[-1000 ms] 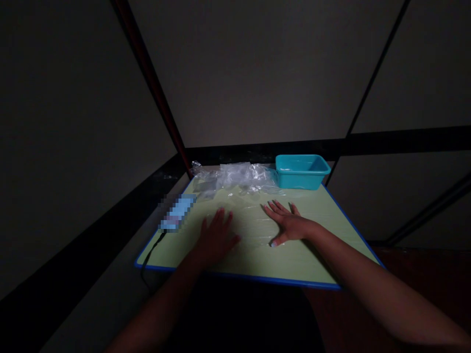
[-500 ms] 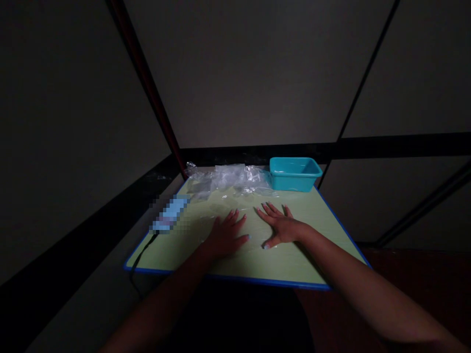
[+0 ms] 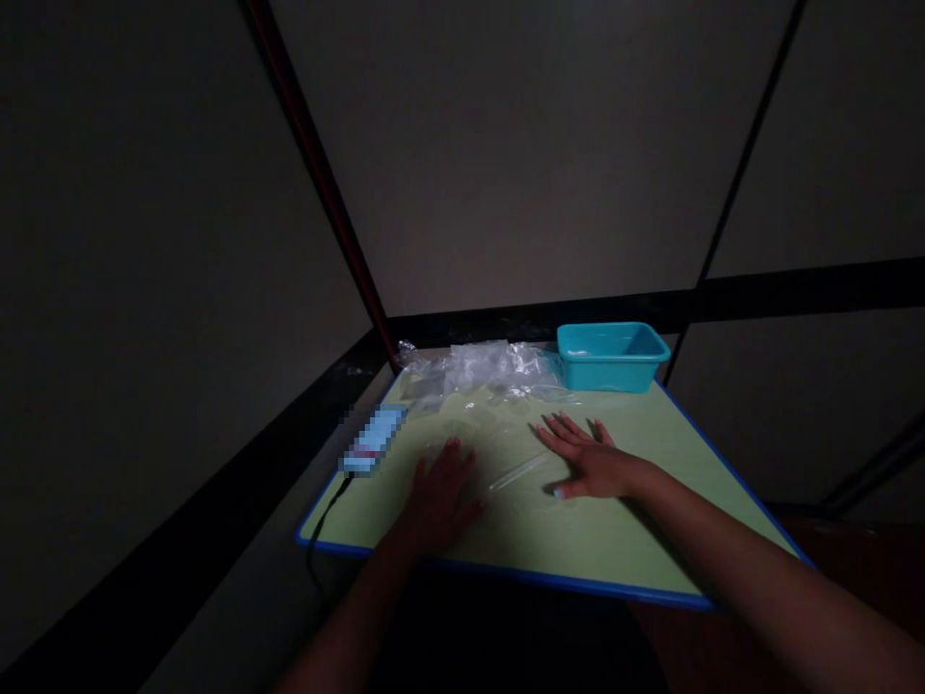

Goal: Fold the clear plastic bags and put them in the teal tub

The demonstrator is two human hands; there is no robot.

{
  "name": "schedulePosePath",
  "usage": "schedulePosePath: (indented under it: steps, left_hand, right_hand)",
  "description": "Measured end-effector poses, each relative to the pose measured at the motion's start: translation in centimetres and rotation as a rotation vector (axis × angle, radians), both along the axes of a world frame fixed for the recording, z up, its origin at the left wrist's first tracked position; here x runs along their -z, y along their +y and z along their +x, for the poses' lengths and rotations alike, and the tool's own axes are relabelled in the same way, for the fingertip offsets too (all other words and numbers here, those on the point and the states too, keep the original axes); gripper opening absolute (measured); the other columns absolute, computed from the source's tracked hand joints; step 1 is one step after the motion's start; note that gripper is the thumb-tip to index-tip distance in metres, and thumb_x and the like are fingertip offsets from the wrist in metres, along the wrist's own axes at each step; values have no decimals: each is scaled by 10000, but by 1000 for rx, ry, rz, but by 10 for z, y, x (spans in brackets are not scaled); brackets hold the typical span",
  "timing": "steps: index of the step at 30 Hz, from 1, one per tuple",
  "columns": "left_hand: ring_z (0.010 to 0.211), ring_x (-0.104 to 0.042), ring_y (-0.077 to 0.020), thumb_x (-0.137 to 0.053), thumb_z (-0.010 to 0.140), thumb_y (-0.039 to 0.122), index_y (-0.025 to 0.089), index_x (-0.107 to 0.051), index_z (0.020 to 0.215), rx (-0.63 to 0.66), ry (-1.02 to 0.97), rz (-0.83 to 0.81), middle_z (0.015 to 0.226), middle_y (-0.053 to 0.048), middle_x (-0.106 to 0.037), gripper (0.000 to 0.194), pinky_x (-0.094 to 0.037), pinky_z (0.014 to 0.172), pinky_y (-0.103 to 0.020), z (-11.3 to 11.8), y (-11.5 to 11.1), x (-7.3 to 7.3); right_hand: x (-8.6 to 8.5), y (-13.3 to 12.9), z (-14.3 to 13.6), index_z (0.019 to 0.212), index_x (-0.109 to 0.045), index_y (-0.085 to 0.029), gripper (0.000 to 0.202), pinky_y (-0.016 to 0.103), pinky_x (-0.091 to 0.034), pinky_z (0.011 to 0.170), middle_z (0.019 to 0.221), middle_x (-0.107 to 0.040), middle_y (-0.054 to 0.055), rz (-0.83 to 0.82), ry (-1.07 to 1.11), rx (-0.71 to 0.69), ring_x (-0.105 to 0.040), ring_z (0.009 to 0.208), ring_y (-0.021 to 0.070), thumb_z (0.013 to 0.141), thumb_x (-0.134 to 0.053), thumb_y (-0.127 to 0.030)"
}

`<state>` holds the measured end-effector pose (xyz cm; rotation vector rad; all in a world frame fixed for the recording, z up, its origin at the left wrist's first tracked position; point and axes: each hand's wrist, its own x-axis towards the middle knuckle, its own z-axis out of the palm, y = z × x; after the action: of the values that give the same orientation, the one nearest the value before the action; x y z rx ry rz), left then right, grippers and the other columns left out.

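Both hands are spread over a pale green table top [image 3: 578,559] with a blue edge. My left hand [image 3: 442,496] lies palm down near the front, fingers apart, in shadow. To its right, my right hand [image 3: 589,461] has its fingers stretched out on the surface. Between them shows a thin clear plastic sheet [image 3: 516,472] with a shiny crease; its outline is hard to make out. Nothing is gripped by either hand.
Crumpled clear plastic bags [image 3: 484,368] lie along the back edge. A turquoise basin [image 3: 611,374] stands at the back right. On the left edge lies a blurred-out phone-like device [image 3: 374,440] with a black cable [image 3: 329,506]. Walls rise behind and at left.
The view has shifted, so the table appears farther right and lower. My hands are farther apart, and a shiny crease now shows in the clear plastic between them.
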<state>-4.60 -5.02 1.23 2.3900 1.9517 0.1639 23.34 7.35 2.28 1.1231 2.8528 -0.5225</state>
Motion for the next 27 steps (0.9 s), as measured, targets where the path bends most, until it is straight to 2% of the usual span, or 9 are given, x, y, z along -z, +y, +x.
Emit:
schedulePosePath:
  steps: [6, 9, 15, 18, 20, 23, 25, 27]
  left_hand:
    - [1401, -156, -281, -428, 851, 580, 221, -251, 1445, 31, -11, -46, 1516, -124, -186, 716, -112, 1085, -586, 11, 0, 4]
    - [1399, -168, -281, -453, 849, 556, 201, -282, 1434, 23, -34, 2, 1509, -126, -215, 705, -136, 1088, -572, 10, 0, 7]
    - [1386, -214, -288, -485, 844, 531, 174, -310, 1419, 32, -84, 82, 1489, -143, -277, 699, -215, 1081, -549, 6, -5, 12]
    - [1368, -261, -300, -562, 802, 508, 171, -321, 1412, 92, -114, 214, 1475, -152, -309, 737, -216, 1087, -546, 5, -8, 14]
    - [1339, -323, -290, -596, 789, 471, 187, -384, 1375, 164, -156, 347, 1450, -141, -364, 684, -219, 1097, -525, 3, -10, 15]
    - [1235, -454, -265, -616, 791, 422, 207, -551, 1213, 226, -263, 454, 1317, -116, -524, 478, -315, 1059, -487, -2, -11, 17]
    - [1172, -501, -249, -628, 791, 412, 207, -624, 1086, 244, -333, 427, 1215, -102, -590, 359, -378, 1016, -456, -7, -12, 18]
    - [1184, -487, -251, -650, 772, 440, 208, -642, 1059, 257, -366, 349, 1224, -99, -583, 369, -389, 1011, -441, -11, -13, 18]
  right_hand:
    - [-2, 0, 0, 1473, -20, -286, 969, 693, 33, 991, 1526, -21, 127, 30, 2, 41, 26, 1388, 352, 730, -424, -760]
    - [-3, 2, 2, 1475, -58, -285, 935, 687, 24, 1001, 1525, -78, 121, 56, 41, 37, -4, 1391, 344, 747, -422, -745]
    - [-1, 8, 6, 1472, -122, -305, 856, 668, 24, 1021, 1526, -95, 88, 69, 119, 69, -49, 1392, 331, 778, -409, -716]
    - [1, 11, 8, 1472, -138, -302, 856, 668, 2, 1028, 1527, -102, 85, 59, 139, 79, -67, 1391, 333, 775, -416, -714]
    - [2, 11, 10, 1472, -148, -292, 860, 665, -16, 1033, 1526, -114, 91, 64, 144, 85, -80, 1391, 332, 773, -421, -713]
    - [3, 12, 11, 1470, -176, -280, 867, 647, -48, 1047, 1524, -141, 98, 80, 156, 88, -102, 1391, 328, 766, -440, -711]
    - [3, 12, 11, 1467, -198, -273, 868, 625, -61, 1061, 1521, -159, 103, 90, 169, 82, -120, 1389, 323, 761, -457, -706]
    - [2, 12, 10, 1465, -212, -270, 866, 603, -67, 1074, 1518, -173, 106, 91, 179, 68, -138, 1388, 318, 759, -468, -702]
